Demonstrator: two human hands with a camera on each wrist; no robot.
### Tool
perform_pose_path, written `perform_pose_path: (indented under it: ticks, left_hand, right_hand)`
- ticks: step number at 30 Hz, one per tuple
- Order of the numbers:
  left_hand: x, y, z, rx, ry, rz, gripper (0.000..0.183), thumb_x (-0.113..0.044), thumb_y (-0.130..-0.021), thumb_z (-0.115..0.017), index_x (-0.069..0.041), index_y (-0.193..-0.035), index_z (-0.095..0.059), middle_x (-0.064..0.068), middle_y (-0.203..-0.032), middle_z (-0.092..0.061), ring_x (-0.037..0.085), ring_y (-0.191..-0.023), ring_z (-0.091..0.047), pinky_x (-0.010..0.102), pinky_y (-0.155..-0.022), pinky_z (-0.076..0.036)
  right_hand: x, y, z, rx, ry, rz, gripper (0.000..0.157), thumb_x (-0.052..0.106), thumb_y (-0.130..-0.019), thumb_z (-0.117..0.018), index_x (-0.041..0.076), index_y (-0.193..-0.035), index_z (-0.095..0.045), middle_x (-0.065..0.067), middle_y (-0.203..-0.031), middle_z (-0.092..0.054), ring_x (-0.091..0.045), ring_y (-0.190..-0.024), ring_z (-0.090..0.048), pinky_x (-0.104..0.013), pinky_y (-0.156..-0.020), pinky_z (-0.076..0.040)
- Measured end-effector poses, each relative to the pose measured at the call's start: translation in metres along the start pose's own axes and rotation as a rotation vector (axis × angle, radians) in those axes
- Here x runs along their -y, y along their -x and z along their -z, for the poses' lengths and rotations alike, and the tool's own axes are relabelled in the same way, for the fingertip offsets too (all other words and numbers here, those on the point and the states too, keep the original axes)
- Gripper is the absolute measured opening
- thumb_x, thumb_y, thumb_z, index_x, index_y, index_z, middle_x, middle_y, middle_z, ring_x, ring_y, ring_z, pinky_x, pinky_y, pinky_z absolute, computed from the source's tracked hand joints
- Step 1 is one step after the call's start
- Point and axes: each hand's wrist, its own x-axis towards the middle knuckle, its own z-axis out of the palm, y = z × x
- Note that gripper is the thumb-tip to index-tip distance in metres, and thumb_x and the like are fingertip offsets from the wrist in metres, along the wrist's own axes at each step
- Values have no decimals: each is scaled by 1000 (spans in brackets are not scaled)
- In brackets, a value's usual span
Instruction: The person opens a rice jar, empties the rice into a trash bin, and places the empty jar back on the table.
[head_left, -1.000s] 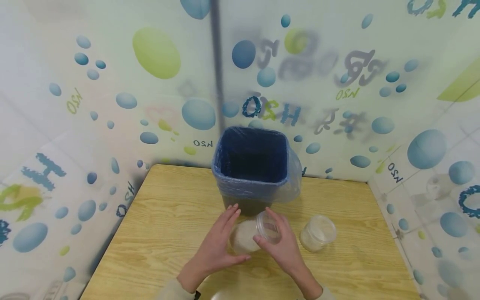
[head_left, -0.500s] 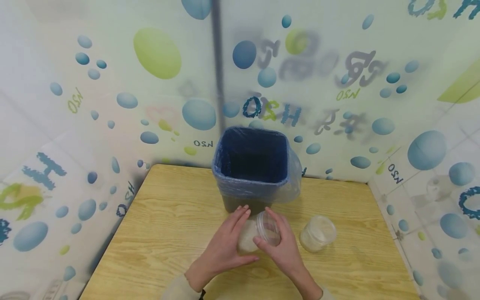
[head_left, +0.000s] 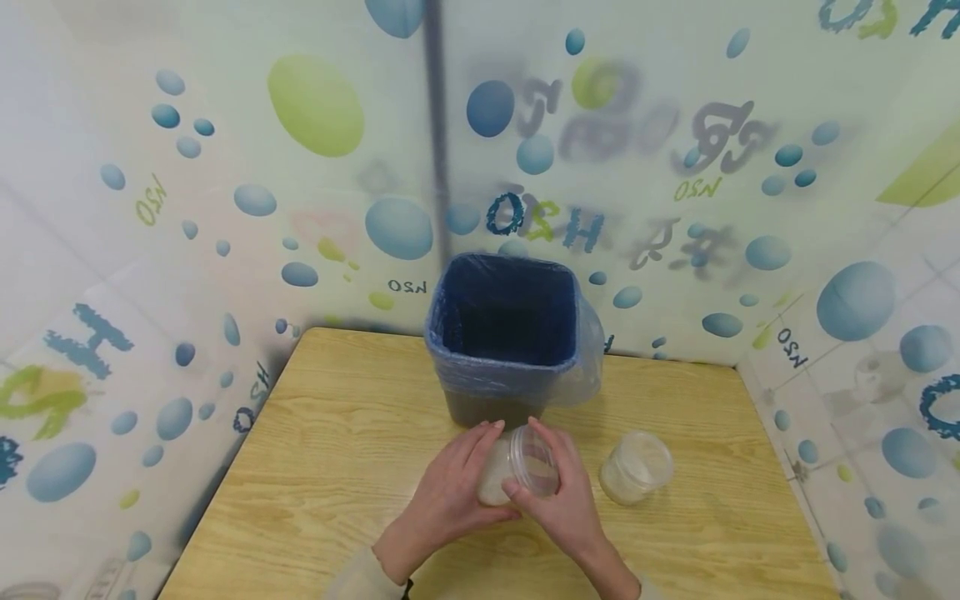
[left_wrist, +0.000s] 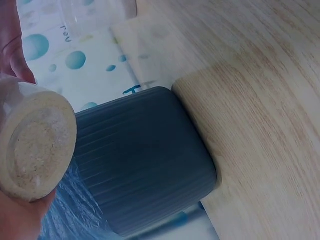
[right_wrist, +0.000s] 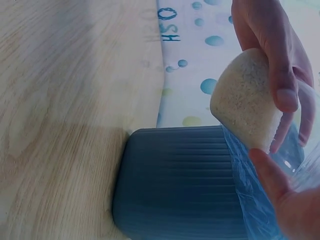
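A clear round jar (head_left: pixel 496 479) partly filled with white rice-like grains is held tilted in front of the bin, its clear lid end facing right. My left hand (head_left: pixel 444 487) grips the grain-filled body from the left, thumb below and fingers above. At the lid end my right hand (head_left: pixel 568 492) holds it between thumb and fingers. The left wrist view shows the jar's base (left_wrist: pixel 42 145) and the grains through it. In the right wrist view the grains (right_wrist: pixel 245 97) lie slanted inside the jar, with left-hand fingers over its side.
A dark ribbed bin (head_left: pixel 491 406) with a blue plastic liner (head_left: pixel 502 375) stands at the back of the wooden table (head_left: pixel 337 433). To the right is a second clear jar (head_left: pixel 636 468) with pale contents. Patterned curtains (head_left: pixel 337 183) surround the table.
My left hand has moved right and its fingers have closed in around the jar's body. The right hand has stayed nearly in place at the lid end.
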Motion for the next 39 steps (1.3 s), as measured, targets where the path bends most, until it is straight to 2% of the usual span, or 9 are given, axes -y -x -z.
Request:
perform_pose_path:
  ticks: [5, 11, 17, 23, 27, 31, 33, 35, 39]
  left_hand:
    - [1, 0, -1, -21, -26, -2, 108, -54, -59, -96, -5, -144, -52, 10, -130, -63, 25, -114, -64, 40, -95, -55]
    - [2, 0, -3, -30, -33, 2, 100, -48, -59, -95, -4, -139, -55, 10, -127, -64, 25, -111, -65, 39, -92, -56]
    - [4, 1, -4, -23, -31, 13, 99, -46, -59, -95, -4, -139, -55, 10, -127, -64, 25, -111, -65, 39, -92, -55]
    - [5, 4, -7, -23, -35, 26, 100, -48, -59, -95, -4, -139, -55, 10, -128, -64, 26, -112, -65, 39, -92, -56]
    - [6, 5, -8, -22, -46, 33, 98, -47, -60, -95, -4, -139, -55, 11, -128, -65, 27, -111, -66, 41, -90, -57]
    - [10, 6, -7, -39, -66, 27, 99, -49, -58, -95, -4, -137, -57, 12, -126, -66, 28, -107, -67, 42, -85, -58]
    - [13, 6, -6, -41, -66, 23, 100, -50, -57, -96, -4, -137, -57, 12, -125, -66, 28, -107, -67, 43, -83, -58]
    - [15, 6, -6, -36, -62, 25, 102, -50, -56, -97, -4, -138, -56, 12, -125, -66, 28, -107, -67, 43, -83, -59]
    - [16, 5, -6, -21, -67, 30, 102, -51, -57, -96, -5, -139, -56, 11, -125, -66, 28, -107, -67, 44, -84, -59]
  right_hand:
    - [0, 1, -4, -24, -25, 11, 81, 21, -73, -90, 24, -147, -57, 1, -134, -59, -18, -122, -55, -42, -98, -50]
    - [-1, 2, -7, -41, -43, 37, 81, 18, -72, -90, 20, -146, -58, 0, -132, -60, -17, -120, -56, -35, -97, -50]
    - [-1, 1, -8, -20, -7, 35, 81, 22, -74, -88, 20, -148, -56, -1, -134, -58, -19, -122, -54, -43, -99, -48]
    - [-1, -3, -5, 52, 20, 13, 80, 25, -79, -85, 18, -152, -51, -4, -139, -55, -21, -125, -53, -53, -99, -49]
    - [-3, -5, -2, 114, 37, 4, 84, 28, -83, -83, 18, -157, -43, -9, -146, -52, -29, -130, -53, -57, -101, -48]
    - [-2, -7, 6, 181, 1, -29, 88, 27, -88, -80, 19, -163, -32, -18, -155, -43, -42, -130, -54, -51, -93, -56]
    - [-1, -9, 11, 199, -10, -38, 82, 24, -92, -75, 20, -163, -32, -19, -157, -40, -43, -127, -56, -44, -86, -60]
    - [1, -11, 15, 204, 15, -39, 74, 22, -97, -69, 21, -162, -35, -18, -158, -39, -40, -124, -59, -38, -83, -61]
    - [7, -15, 19, 190, 164, -27, 59, 28, -104, -59, 27, -160, -39, -10, -156, -45, -27, -118, -63, -29, -78, -60]
